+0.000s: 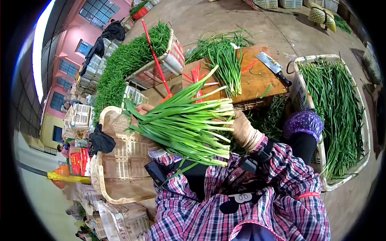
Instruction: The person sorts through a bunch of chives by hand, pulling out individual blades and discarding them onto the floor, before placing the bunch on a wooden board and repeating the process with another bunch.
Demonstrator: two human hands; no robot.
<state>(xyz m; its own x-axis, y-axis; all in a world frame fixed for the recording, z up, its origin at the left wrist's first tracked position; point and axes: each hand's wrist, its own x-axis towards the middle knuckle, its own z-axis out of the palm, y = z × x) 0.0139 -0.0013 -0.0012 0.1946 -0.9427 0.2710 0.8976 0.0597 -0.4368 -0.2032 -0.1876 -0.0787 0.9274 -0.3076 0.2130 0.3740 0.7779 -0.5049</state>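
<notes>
A big bunch of garlic chives (185, 120) is spread out in front of my chest, pale stem ends to the right and green leaves to the left. My left hand (145, 109) is closed round the leafy end, partly covered by the leaves. Behind the stem ends is my gloved right hand (244, 130), its fingers mostly hidden by the stalks they hold. Beyond the bunch, more chives (227, 68) lie on a wooden board (261, 86), beside a cleaver (273, 67) with a black handle and some red ties (196, 76).
An open plastic crate (103, 160) stands at my left. On the right, a white crate (364, 160) is filled with chives. Another loaded crate (175, 56) sits past the board, with a red stick (152, 48) leaning across it. Stacked crates line the far left.
</notes>
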